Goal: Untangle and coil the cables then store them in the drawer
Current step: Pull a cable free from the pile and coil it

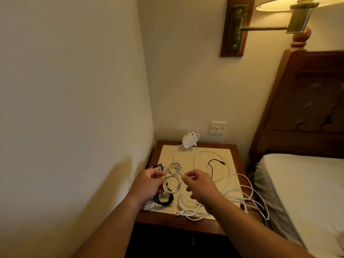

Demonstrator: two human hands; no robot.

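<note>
My left hand grips a small coil of white cable above the nightstand. My right hand pinches the free end of that same white cable just right of the coil. A coiled black cable lies on the top below my left hand. Two more small coils lie behind the hands, a clear-white coil and a black-and-white coil. Loose white cables sprawl over the right side and hang off the edge. A thin black cable lies among them. The drawer front below is dark.
A white adapter leans at the back of the nightstand, under a wall switch. A wall stands close on the left. The bed with its wooden headboard is on the right. A wall lamp hangs above.
</note>
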